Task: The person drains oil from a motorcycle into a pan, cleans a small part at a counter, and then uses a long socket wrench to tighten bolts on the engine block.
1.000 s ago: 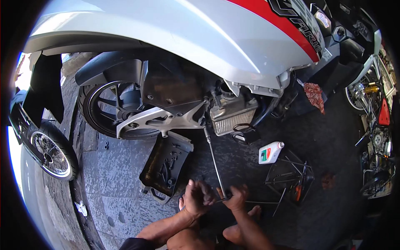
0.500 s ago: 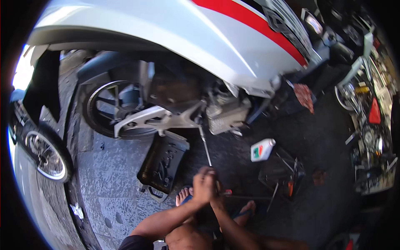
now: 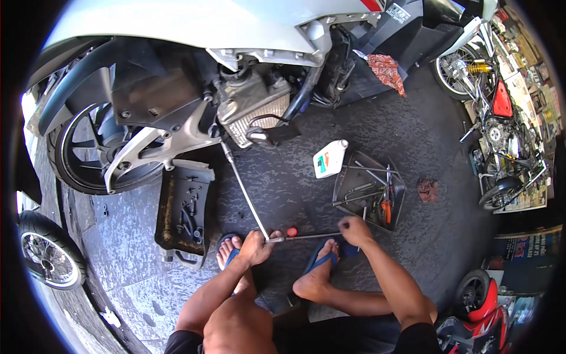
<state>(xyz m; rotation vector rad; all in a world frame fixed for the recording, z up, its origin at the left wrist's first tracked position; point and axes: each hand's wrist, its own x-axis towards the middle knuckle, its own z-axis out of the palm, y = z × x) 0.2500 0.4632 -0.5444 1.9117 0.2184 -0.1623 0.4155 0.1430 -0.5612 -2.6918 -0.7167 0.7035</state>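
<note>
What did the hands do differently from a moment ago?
The right hand slid out to the right along the handle bar; before, both hands were bunched together. The left hand keeps its grip at the joint of the long rod. The white bottle and tool tray stayed put.

Long extension bar (image 3: 244,192) and ratchet handle (image 3: 309,236): bright polished metal. Scooter body panel (image 3: 177,23): glossy painted plastic. Swingarm (image 3: 159,150): matt cast metal. Oil bottle (image 3: 329,159): smooth white plastic. Drain pan (image 3: 184,206): dull, oil-stained. Floor (image 3: 283,183): rough dark concrete. Rag (image 3: 386,71): patterned cloth.
</note>
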